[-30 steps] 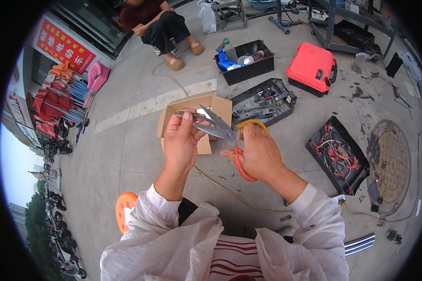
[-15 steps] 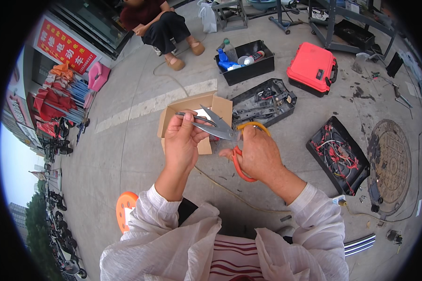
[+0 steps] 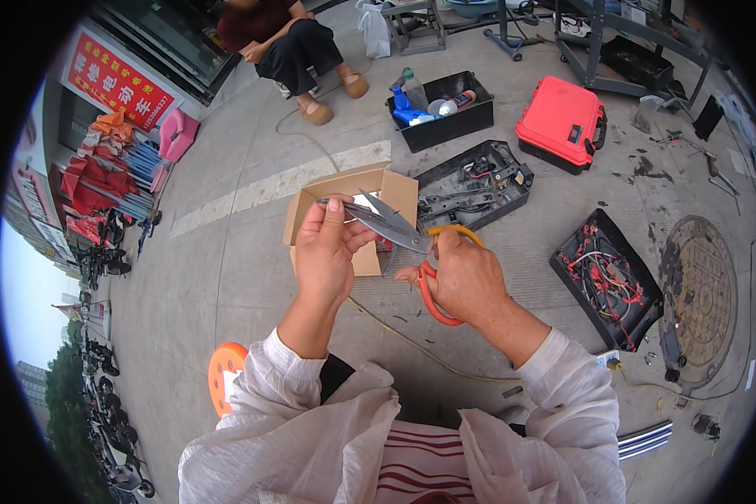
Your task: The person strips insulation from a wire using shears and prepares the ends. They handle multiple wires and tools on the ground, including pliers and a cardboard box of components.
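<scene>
Black cable [image 3: 322,202] indistinct against scissors [image 3: 406,238]

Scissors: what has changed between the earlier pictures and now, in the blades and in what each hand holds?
The scissors have closed further, the lower blade swinging up toward the upper one. Nothing was picked up or let go: the right hand keeps hold of them, the left hand keeps its pinch on the thin dark piece. The cardboard box stays put.

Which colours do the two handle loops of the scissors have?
The upper loop is yellow-orange; the lower loop is red-orange. The head view shows both.
</scene>
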### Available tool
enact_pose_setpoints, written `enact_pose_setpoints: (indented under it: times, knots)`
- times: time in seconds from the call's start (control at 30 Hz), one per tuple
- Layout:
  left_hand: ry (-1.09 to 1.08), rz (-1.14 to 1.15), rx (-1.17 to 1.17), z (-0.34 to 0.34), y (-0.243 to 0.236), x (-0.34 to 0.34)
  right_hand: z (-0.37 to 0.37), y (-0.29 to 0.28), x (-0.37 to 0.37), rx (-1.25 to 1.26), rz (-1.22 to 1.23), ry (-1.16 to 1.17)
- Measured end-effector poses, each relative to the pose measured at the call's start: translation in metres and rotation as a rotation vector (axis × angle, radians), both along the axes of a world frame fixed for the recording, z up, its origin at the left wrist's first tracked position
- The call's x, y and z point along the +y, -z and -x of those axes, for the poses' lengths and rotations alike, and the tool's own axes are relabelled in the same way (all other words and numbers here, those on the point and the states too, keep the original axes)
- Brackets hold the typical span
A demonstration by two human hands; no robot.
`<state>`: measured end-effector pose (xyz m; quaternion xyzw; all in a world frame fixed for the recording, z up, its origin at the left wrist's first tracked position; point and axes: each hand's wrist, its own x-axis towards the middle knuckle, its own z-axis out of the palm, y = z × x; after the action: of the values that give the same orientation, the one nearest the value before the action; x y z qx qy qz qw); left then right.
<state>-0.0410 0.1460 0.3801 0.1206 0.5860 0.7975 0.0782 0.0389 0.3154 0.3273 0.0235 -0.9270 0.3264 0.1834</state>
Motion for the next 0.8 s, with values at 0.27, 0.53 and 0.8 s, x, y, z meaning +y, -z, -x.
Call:
enact_pose_setpoints:
  times: [0.27,0.53,0.8]
  knots:
    - [-0.104,0.005,0.001,0.001,-0.003,-0.002,0.000,0.005,-0.002,0.004,-0.003,0.009]
    - [-0.119,-0.003,0.023,0.006,-0.006,-0.009,0.004,0.004,0.007,-0.084,0.345,-0.012]
    - [-0.069,0.042,0.002,-0.003,-0.007,0.000,0.003,-0.014,0.009,0.040,0.080,-0.077]
